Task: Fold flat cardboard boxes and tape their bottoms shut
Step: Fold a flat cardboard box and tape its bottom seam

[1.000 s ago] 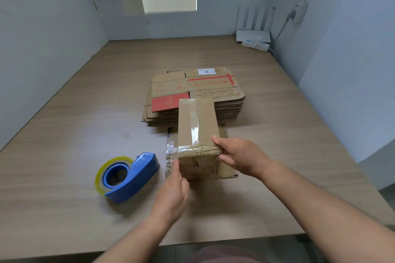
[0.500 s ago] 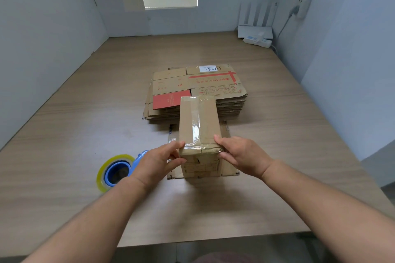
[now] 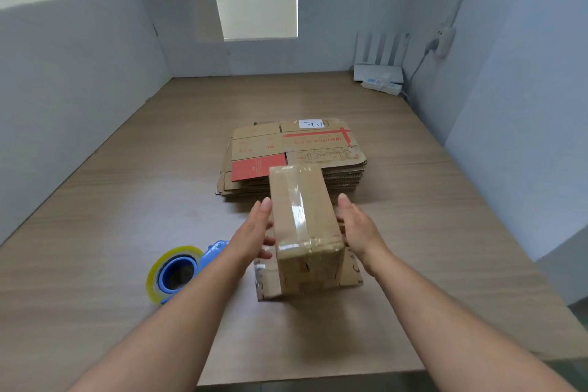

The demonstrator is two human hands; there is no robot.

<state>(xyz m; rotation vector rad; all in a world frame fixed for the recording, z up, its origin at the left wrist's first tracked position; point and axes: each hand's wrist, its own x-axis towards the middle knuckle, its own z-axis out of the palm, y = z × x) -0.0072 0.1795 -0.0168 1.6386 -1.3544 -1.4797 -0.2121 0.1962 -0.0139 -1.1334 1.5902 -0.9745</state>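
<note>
— Two grips on the one box (image 3: 305, 216), is that right?

— Yes. The left grip (image 3: 254, 232) lies flat against its left side and the right grip (image 3: 356, 229) flat against its right side. On both, the fingers are straight and point to the far end, pressing the cardboard between them rather than curling round it.

— Where does the box sit?

— Near the middle of the worktop (image 3: 127, 200), just in front of the stack of flat boxes (image 3: 296, 153). Its taped face is up, with a strip of clear tape running along the middle from far to near and over the near edge. Loose flaps spread out at its foot, left and right. I cannot tell whether it rests on the worktop or is slightly raised.

— Any writing?

— On the top sheet of the stack, red letters that look like "WINGNA", upside down from here, beside a red bar. A red panel on the near left carries small print too fine to read. A white label (image 3: 312, 123) at the far edge has handwriting I cannot make out. Dark marks on the box's near face are blurred.

— Anything else close by?

— A blue tape dispenser (image 3: 178, 270) with a clear roll lies to the left of the box, just beside the left forearm.
</note>
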